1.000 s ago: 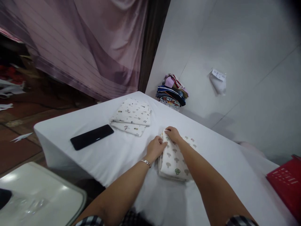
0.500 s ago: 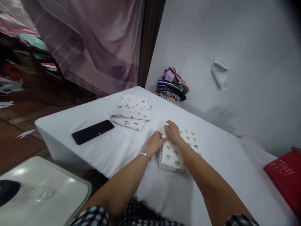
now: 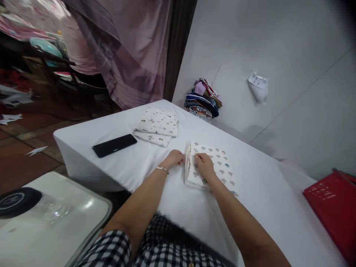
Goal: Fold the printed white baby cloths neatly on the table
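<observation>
A folded white cloth [image 3: 219, 161] printed with grey, green, blue and red mushrooms lies on the white-covered table [image 3: 258, 193] in front of me. My left hand [image 3: 174, 158] is at its left edge, fingers closed on the layered side. On top, near that same edge, my right hand [image 3: 205, 167] pinches the upper layer with curled fingers. Exactly how much fabric each hand grips is hidden. Beyond my left hand lies a second folded white cloth [image 3: 158, 122] with a small palm-tree print, and a black phone [image 3: 114, 145] rests left of it.
A stack of folded fabrics [image 3: 202, 102] stands against the wall behind the table. A red bag-like object [image 3: 330, 207] is at the right edge. Lower left is a pale stool-like surface [image 3: 55, 237] with a dark round object. A person in pink [image 3: 78, 44] shows behind the curtain [image 3: 136, 44].
My left hand has slid left to the cloth's edge, and my right hand has curled its fingers on top. The cloth's mushroom-printed top now lies flatter and wider. A person has appeared at upper left.
</observation>
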The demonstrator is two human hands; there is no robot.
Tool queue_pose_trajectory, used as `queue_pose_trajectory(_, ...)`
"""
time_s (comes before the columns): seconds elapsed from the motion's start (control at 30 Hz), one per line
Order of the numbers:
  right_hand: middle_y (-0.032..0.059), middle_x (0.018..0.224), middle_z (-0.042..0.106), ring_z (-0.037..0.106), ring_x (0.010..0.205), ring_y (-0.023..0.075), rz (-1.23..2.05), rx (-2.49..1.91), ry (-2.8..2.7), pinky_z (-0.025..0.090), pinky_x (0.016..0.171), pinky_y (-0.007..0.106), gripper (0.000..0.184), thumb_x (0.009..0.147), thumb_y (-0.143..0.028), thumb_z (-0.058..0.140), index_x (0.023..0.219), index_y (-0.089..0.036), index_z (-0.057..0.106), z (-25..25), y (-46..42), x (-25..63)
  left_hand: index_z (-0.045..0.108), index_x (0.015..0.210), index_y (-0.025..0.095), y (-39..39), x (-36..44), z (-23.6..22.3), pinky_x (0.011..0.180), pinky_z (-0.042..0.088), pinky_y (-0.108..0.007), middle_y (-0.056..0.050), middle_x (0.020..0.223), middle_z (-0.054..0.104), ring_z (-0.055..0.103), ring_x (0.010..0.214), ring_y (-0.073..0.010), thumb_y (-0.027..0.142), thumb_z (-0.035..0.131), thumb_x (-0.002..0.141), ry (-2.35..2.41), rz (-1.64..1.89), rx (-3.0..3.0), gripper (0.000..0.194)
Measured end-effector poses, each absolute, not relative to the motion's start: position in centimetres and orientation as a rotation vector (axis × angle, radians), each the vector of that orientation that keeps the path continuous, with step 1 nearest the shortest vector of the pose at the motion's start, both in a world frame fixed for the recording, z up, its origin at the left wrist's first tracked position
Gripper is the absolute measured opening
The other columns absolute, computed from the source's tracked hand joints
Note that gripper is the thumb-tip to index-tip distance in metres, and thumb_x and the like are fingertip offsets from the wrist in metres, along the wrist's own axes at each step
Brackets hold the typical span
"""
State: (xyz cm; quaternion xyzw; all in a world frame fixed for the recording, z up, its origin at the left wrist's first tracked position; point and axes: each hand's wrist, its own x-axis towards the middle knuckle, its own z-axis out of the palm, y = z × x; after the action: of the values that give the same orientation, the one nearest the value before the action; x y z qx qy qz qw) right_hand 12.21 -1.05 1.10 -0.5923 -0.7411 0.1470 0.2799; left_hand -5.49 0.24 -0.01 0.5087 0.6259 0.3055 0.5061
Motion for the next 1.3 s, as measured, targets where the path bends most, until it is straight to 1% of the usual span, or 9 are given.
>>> queue_pose_trajectory(0.07,0.0045,0.086,0.068,0.058,0.082,0.0179,0.406,-1.667,-2.002,0.040,0.074,0.028,0.035,0.089,-0.042,0.040,0.086,-0.020,0.067,1.6,-1.9,12.0,0.058,0.062,0.014,0.0,-5.5,0.0,0.047,0.039,-0.020,-0.005,0.070,0.070,0.051,0.043,-0.0076,0.026,0.056,0.076,1.483,0.685,1.235,0.019)
queue_pose_trajectory(0.13,0.0038,0.077,0.066,0.057,0.072,0.0171,0.443,-1.775,-2.035,0.037,0.065,0.027,0.036,0.088,-0.048,0.043,0.082,-0.021,0.065,2.0,-2.4,11.4,0.057,0.057,0.014,0.0,-5.4,0.0,0.046,0.039,-0.020,-0.005,0.067,0.069,0.051,0.042,-0.0081,0.025,0.058,0.074,1.465,0.646,1.243,0.020)
queue_pose_trajectory(0.33,0.0101,0.084,0.067,0.060,0.075,0.0230,0.414,-1.953,-2.163,0.033,0.060,0.029,0.044,0.075,-0.060,0.060,0.091,-0.019,0.060,2.0,-2.0,9.8,0.056,0.056,0.015,-0.1,-5.5,0.3,0.044,0.036,-0.018,-0.005,0.064,0.068,0.052,0.046,-0.0084,0.019,0.054,0.074,1.373,0.639,1.260,0.018)
queue_pose_trajectory(0.43,0.0102,0.084,0.067,0.060,0.075,0.0234,0.406,-1.958,-2.185,0.034,0.060,0.029,0.037,0.076,-0.054,0.060,0.090,-0.019,0.061,1.8,-1.8,10.0,0.056,0.059,0.015,-0.3,-5.4,0.5,0.043,0.035,-0.017,-0.005,0.068,0.069,0.055,0.051,-0.0084,0.018,0.053,0.075,1.335,0.661,1.255,0.016)
queue_pose_trajectory(0.57,0.0044,0.079,0.067,0.059,0.071,0.0189,0.510,-1.872,-2.164,0.034,0.059,0.026,0.023,0.076,-0.037,0.062,0.092,-0.021,0.064,1.6,-1.5,11.1,0.056,0.065,0.015,-0.4,-5.2,0.6,0.043,0.035,-0.017,-0.003,0.067,0.067,0.055,0.050,-0.0085,0.022,0.056,0.077,1.328,0.668,1.219,0.014)
queue_pose_trajectory(0.7,0.0007,0.070,0.064,0.055,0.063,0.0154,0.617,-1.774,-2.111,0.033,0.056,0.025,0.023,0.075,-0.037,0.063,0.091,-0.021,0.066,1.3,-1.4,12.0,0.054,0.064,0.015,-0.4,-5.1,0.6,0.043,0.036,-0.018,0.000,0.056,0.061,0.054,0.047,-0.0089,0.027,0.060,0.078,1.323,0.674,1.172,0.020)
queue_pose_trajectory(0.87,-0.0002,0.067,0.063,0.054,0.060,0.0139,0.655,-1.753,-2.048,0.035,0.056,0.024,0.019,0.073,-0.028,0.060,0.088,-0.019,0.067,1.1,-1.4,12.0,0.054,0.063,0.015,-0.5,-5.0,0.7,0.043,0.035,-0.017,0.003,0.046,0.053,0.049,0.042,-0.0073,0.020,0.058,0.079,1.325,0.650,1.201,0.017)
queue_pose_trajectory(1.07,-0.0007,0.067,0.064,0.056,0.062,0.0136,0.764,-1.673,-1.954,0.039,0.057,0.023,0.021,0.068,-0.018,0.057,0.086,-0.018,0.067,1.0,-1.4,11.0,0.052,0.062,0.015,-0.2,-4.7,0.3,0.046,0.038,-0.017,0.002,0.048,0.054,0.053,0.045,-0.0079,0.013,0.051,0.079,1.359,0.636,1.197,0.018)
queue_pose_trajectory(1.3,-0.0014,0.067,0.063,0.055,0.062,0.0127,0.759,-1.676,-1.948,0.038,0.058,0.022,0.022,0.067,-0.017,0.056,0.086,-0.018,0.066,0.7,-1.7,10.6,0.057,0.068,0.015,0.2,-4.5,-0.4,0.054,0.047,-0.021,-0.002,0.056,0.061,0.062,0.055,-0.0127,0.016,0.052,0.078,1.416,0.628,1.214,0.012)
